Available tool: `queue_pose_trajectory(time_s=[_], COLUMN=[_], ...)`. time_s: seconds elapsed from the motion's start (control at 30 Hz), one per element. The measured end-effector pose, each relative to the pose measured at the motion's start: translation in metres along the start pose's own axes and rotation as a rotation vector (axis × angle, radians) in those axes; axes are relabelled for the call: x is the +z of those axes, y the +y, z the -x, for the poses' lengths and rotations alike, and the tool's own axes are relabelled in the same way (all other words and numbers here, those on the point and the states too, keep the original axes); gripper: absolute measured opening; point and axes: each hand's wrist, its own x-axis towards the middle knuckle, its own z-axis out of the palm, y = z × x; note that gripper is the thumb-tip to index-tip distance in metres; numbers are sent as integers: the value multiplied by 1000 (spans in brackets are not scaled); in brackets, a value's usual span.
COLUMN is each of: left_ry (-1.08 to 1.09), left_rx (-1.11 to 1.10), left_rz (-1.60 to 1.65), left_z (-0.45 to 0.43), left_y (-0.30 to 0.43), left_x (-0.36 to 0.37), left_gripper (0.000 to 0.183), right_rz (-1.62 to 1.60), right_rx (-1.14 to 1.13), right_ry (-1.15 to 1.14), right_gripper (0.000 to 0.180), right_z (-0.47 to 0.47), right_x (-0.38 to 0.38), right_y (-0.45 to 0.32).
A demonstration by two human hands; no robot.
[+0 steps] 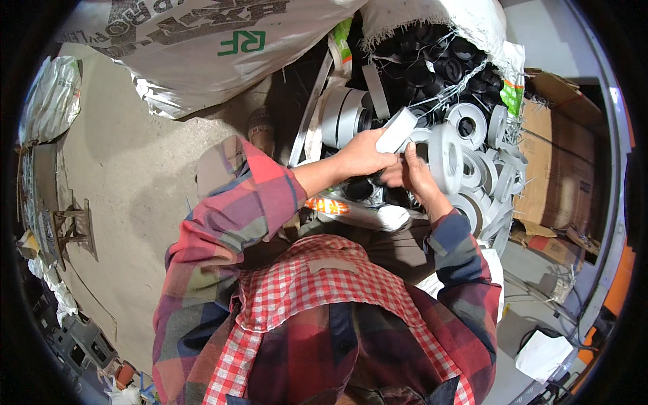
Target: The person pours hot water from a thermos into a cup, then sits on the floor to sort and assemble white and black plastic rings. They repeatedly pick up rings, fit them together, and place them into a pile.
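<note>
My left hand point(363, 153) grips a white plastic ring point(397, 130), tilted with its smooth outer side facing up. Close beside it, my right hand point(421, 174) has its thumb raised and its fingers blurred; whether they touch the ring is unclear. A thick pale ring point(445, 158) lies just past the right thumb. Many similar white rings point(473, 169) are heaped to the right of my hands. Behind them, black plastic caps or rings point(430, 71) spill from the mouth of a white woven sack point(440, 15).
A large printed woven sack point(202, 61) stands at upper left on the concrete floor point(126, 177). Cardboard boxes point(554, 167) rise at the right, beside a blue-grey metal frame edge point(615, 202). A small wooden stool point(73, 228) stands far left. Loose white strings cross the black parts.
</note>
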Motion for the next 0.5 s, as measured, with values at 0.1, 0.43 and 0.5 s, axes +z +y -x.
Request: queue_pose_trajectory(time_s=[0.1, 0.43, 0.5], left_ry=[109, 397, 303], left_rx=[-48, -15, 97], left_rz=[-44, -304, -733], left_z=[-5, -18, -11], left_y=[-10, -32, -28], left_x=[-2, -11, -10], left_gripper=[30, 76, 78], right_rz=[1004, 1644, 1391], right_rx=[-608, 115, 0], right_ry=[662, 443, 596], right_gripper=[61, 53, 55], right_z=[1, 20, 27], right_x=[-19, -106, -108], right_y=[3, 16, 4])
